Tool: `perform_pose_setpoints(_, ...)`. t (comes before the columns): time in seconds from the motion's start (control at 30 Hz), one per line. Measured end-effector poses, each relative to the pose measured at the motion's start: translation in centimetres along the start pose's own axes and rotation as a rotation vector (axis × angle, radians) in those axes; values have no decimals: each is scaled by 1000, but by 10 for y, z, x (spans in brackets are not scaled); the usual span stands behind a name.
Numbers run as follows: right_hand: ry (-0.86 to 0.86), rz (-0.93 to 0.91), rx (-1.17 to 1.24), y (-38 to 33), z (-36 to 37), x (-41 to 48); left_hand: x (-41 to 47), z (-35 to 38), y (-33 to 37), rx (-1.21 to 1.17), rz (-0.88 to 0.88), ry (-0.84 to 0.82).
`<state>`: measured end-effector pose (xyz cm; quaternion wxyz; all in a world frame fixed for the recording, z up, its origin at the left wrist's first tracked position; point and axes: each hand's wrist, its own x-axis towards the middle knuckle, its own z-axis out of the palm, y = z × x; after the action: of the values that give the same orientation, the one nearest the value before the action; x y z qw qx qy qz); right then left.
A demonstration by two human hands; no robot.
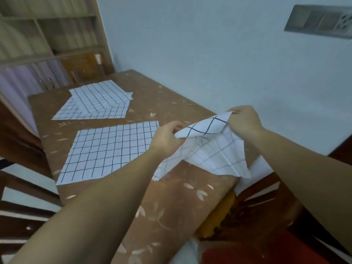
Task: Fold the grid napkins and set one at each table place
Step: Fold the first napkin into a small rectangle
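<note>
I hold a white grid napkin [211, 149] up above the table's right side. My left hand [167, 139] pinches its upper left edge and my right hand [242, 121] grips the upper right corner, so the cloth sags between them and drapes down toward the table. A second grid napkin [108, 151] lies flat and unfolded on the table to the left of my hands. Farther back, a loose pile of grid napkins [97, 101] lies spread and overlapping.
The table [171, 202] wears a brown cloth with a pale leaf print and stands against a light blue wall [209, 54]. Dark wooden chairs stand at the left [22, 187] and at the lower right [266, 216]. A wooden shelf [47, 35] fills the far left corner.
</note>
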<state>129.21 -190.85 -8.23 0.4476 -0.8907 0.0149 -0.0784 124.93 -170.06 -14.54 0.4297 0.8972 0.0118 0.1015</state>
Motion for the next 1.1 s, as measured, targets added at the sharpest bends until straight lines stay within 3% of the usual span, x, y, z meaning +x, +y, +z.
perform_pose_setpoints(0.13,-55,48,70,-12,5,48,49,8,0,-104,7,-4)
perform_pose_setpoints(0.3,-91,189,202,-32,3,98,94,12,16,-196,72,214)
perform_pose_setpoints(0.4,-105,216,180,-42,-2,122,112,7,23,-95,148,248)
perform_pose_setpoints(0.53,-144,373,380,-54,-4,141,128,3,27,296,241,166)
perform_pose_setpoints(0.6,-184,386,411,-55,-10,148,131,3,31,367,234,178)
perform_pose_setpoints(0.73,-246,271,420,-58,-27,164,131,4,47,133,154,322)
perform_pose_setpoints(0.87,-325,372,674,-46,-36,174,127,14,70,-131,17,450)
perform_pose_setpoints(1.0,-382,402,898,-43,-37,170,119,29,88,-223,-62,350)
perform_pose_setpoints(1.1,-408,399,992,-49,-36,162,113,39,100,-294,-20,287)
